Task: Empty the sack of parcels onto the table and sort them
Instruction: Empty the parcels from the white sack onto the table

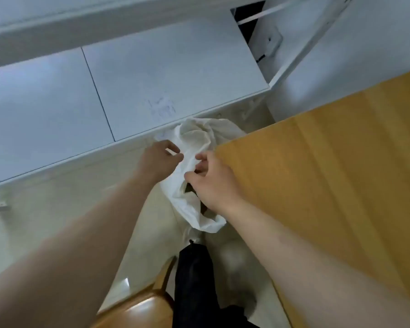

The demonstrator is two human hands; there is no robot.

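Here, my left hand [160, 159] and right hand [211, 183] each pinch the crumpled white sack [194, 138]; something dark, perhaps a parcel, shows beneath my right fingers.

Bare forearms [88, 235], black trousers [194, 285]

Furnished indoor room, either a home or an office; the view does not settle which. Indicators: a white desk [175, 67] of 2 abutting panels, a wooden table [329, 162] near it, a varnished wooden chair [137, 311], a pale glossy floor [57, 197] and a plain white wall [369, 43].
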